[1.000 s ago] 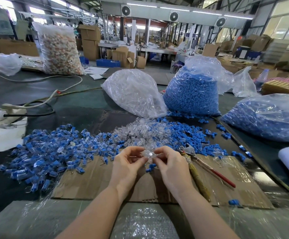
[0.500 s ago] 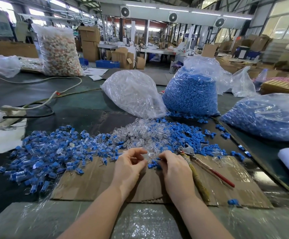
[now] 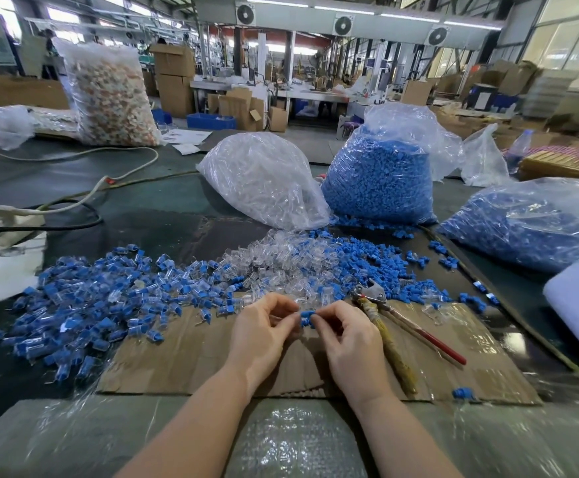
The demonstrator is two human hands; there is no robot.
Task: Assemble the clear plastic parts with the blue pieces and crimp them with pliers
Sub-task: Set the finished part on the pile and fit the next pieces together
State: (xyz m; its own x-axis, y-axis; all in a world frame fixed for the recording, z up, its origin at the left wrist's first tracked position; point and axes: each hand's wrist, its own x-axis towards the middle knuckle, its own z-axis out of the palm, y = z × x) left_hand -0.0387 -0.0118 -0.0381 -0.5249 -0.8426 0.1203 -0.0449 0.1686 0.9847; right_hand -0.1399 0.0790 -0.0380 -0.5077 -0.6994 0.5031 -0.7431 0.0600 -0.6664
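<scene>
At frame centre, over the flat brown cardboard sheet (image 3: 184, 353), my left hand (image 3: 264, 326) and right hand (image 3: 346, 336) pinch one small blue plastic piece (image 3: 307, 313) between fingertips, while the red-handled metal pliers (image 3: 409, 326) lie nearest my right hand, long axis running lower right.

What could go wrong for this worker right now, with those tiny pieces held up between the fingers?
The blue piece pinched between the left hand and right hand could slip and vanish into the loose heap of parts just behind. The pliers lie close beside the right wrist, so a careless reach might knock them.
</scene>
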